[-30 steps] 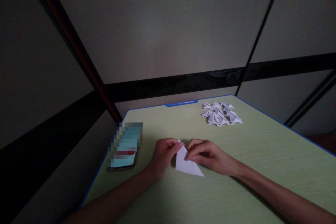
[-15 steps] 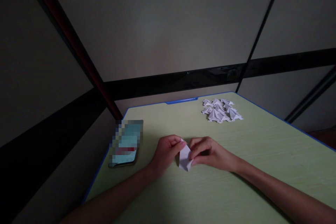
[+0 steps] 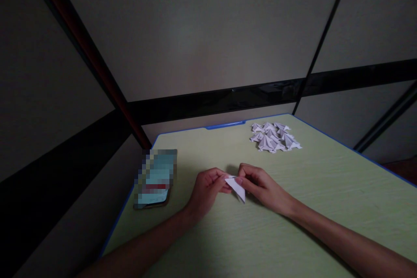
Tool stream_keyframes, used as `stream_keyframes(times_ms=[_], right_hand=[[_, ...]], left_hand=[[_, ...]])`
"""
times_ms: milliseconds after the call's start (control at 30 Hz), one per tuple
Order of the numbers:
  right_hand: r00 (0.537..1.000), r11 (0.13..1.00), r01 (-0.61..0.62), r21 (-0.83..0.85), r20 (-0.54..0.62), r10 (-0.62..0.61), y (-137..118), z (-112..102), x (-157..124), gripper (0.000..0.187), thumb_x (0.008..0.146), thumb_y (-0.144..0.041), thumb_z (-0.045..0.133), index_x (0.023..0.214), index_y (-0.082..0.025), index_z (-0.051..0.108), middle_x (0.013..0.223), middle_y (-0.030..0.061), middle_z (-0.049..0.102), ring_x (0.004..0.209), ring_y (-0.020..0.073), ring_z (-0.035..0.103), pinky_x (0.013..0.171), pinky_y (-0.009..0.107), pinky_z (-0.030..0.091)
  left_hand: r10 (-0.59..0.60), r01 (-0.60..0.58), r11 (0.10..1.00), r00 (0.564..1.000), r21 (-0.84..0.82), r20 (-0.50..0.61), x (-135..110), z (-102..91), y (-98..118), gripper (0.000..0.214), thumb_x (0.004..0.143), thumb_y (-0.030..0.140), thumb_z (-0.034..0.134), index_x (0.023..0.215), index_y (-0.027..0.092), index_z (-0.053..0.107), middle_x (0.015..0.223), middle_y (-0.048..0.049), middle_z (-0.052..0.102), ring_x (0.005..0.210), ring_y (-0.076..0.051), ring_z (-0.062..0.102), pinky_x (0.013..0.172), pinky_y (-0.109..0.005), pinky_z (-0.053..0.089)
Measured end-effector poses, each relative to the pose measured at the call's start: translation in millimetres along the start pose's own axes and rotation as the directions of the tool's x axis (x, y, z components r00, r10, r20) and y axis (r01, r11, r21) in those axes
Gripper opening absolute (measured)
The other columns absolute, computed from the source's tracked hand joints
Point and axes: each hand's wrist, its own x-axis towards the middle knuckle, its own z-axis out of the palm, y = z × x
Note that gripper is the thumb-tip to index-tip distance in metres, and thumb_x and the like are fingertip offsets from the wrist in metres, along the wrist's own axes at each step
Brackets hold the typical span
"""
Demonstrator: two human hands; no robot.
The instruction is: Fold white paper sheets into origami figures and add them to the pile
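A small piece of folded white paper [image 3: 237,188] is held between both hands over the middle of the table. My left hand [image 3: 208,186] is closed, pinching its left corner between thumb and fingers. On the other side my right hand [image 3: 257,184] is closed too, its thumb pressed on the paper's upper right edge. One pointed end of the paper hangs down toward me. The fingers partly cover its upper edge, so the folds there are hidden.
Several folded white paper figures [image 3: 272,137] lie grouped at the back right of the pale green table [image 3: 325,182]. A phone [image 3: 156,182] with a blurred screen is at the left edge. Behind the table stand grey panels [image 3: 208,43] with a black band.
The paper has turned, its lower point swinging to the right. My right hand has shifted its grip to the upper edge, with the thumb now on top. The left hand stays nearly in place.
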Motion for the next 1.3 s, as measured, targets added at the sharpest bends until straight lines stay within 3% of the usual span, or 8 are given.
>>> stream_keyframes(times_ms=[200, 467, 633, 733, 867, 1067, 1200, 1300], right_hand=[[0.998, 0.997, -0.062, 0.039, -0.022, 0.063, 2.5, 1.9, 0.1, 0.031, 0.075, -0.041, 0.046, 0.059, -0.017, 0.037, 0.052, -0.0047, 0.034, 0.047, 0.0066, 0.029, 0.041, 0.019, 0.022], [0.996, 0.996, -0.072, 0.044, -0.040, 0.074, 1.4, 3.0, -0.7, 0.032, 0.074, -0.044, 0.046, 0.059, -0.016, 0.039, 0.052, -0.0043, 0.035, 0.047, 0.0069, 0.029, 0.042, 0.019, 0.022], [0.997, 0.999, -0.050, 0.007, -0.052, 0.050, 2.2, 4.3, -1.5, 0.031, 0.076, -0.041, 0.045, 0.059, -0.016, 0.039, 0.052, -0.0043, 0.034, 0.048, 0.0073, 0.030, 0.043, 0.019, 0.024], [0.997, 0.999, 0.020, -0.047, -0.075, -0.024, 2.9, 4.1, -0.7, 0.028, 0.076, -0.034, 0.047, 0.056, -0.015, 0.041, 0.055, -0.0032, 0.036, 0.050, 0.0078, 0.033, 0.044, 0.020, 0.026], [0.986, 0.986, 0.142, -0.083, -0.081, -0.149, 0.4, 3.8, 2.0, 0.022, 0.072, -0.027, 0.054, 0.055, -0.014, 0.048, 0.066, 0.0006, 0.044, 0.061, 0.0100, 0.043, 0.051, 0.021, 0.033], [0.975, 0.989, 0.150, 0.003, -0.163, -0.147, -3.3, 3.6, 0.0, 0.013, 0.072, -0.024, 0.054, 0.064, -0.014, 0.056, 0.070, 0.0035, 0.053, 0.065, 0.0126, 0.050, 0.059, 0.025, 0.040], [0.964, 0.985, 0.170, 0.034, -0.215, -0.159, -1.2, 3.0, -2.7, 0.011, 0.071, -0.023, 0.055, 0.065, -0.014, 0.058, 0.072, 0.0041, 0.055, 0.069, 0.0136, 0.052, 0.065, 0.027, 0.040], [0.957, 0.978, 0.144, 0.151, -0.271, -0.099, 2.5, 4.7, -0.5, 0.010, 0.067, -0.022, 0.059, 0.072, -0.016, 0.055, 0.071, 0.0020, 0.055, 0.067, 0.0122, 0.051, 0.064, 0.026, 0.041]], left_hand=[[-0.003, 0.007, 0.997, 0.998, -0.075, 0.058, -1.6, -2.9, -3.7, 0.026, 0.072, 0.035, 0.050, 0.070, 0.010, 0.058, 0.065, -0.0045, 0.064, 0.059, -0.012, 0.060, 0.056, -0.022, 0.048], [-0.003, 0.005, 1.000, 0.998, -0.031, 0.056, -2.2, 0.2, -1.4, 0.017, 0.061, 0.026, 0.063, 0.065, 0.012, 0.055, 0.061, -0.0019, 0.064, 0.059, -0.013, 0.060, 0.057, -0.024, 0.049], [0.016, -0.016, 1.000, 1.000, -0.005, 0.021, -1.1, 1.5, -5.1, 0.015, 0.063, 0.025, 0.060, 0.062, 0.011, 0.055, 0.057, -0.0006, 0.062, 0.056, -0.011, 0.059, 0.057, -0.023, 0.049], [0.029, -0.029, 1.000, 1.000, 0.007, 0.003, -1.1, 0.7, -4.3, 0.014, 0.063, 0.023, 0.060, 0.059, 0.011, 0.055, 0.055, 0.0003, 0.061, 0.053, -0.010, 0.058, 0.056, -0.022, 0.049], [0.095, -0.092, 0.994, 0.994, 0.053, -0.061, -2.0, -0.7, -2.0, 0.012, 0.064, 0.022, 0.059, 0.058, 0.011, 0.055, 0.053, 0.0009, 0.059, 0.052, -0.010, 0.056, 0.053, -0.021, 0.047], [0.210, -0.189, 0.970, 0.969, 0.155, -0.133, -2.6, -0.1, 2.7, 0.010, 0.063, 0.020, 0.058, 0.057, 0.012, 0.060, 0.049, 0.0001, 0.059, 0.048, -0.010, 0.053, 0.049, -0.020, 0.044], [0.299, -0.273, 0.934, 0.951, 0.232, -0.085, -3.1, -1.0, 4.0, 0.010, 0.065, 0.019, 0.057, 0.060, 0.013, 0.064, 0.060, -0.0017, 0.058, 0.053, -0.009, 0.051, 0.046, -0.018, 0.041], [0.354, -0.326, 0.904, 0.933, 0.278, -0.057, -3.7, -2.9, 2.7, 0.011, 0.067, 0.019, 0.057, 0.060, 0.014, 0.065, 0.060, -0.0008, 0.052, 0.054, -0.009, 0.048, 0.045, -0.018, 0.038]])
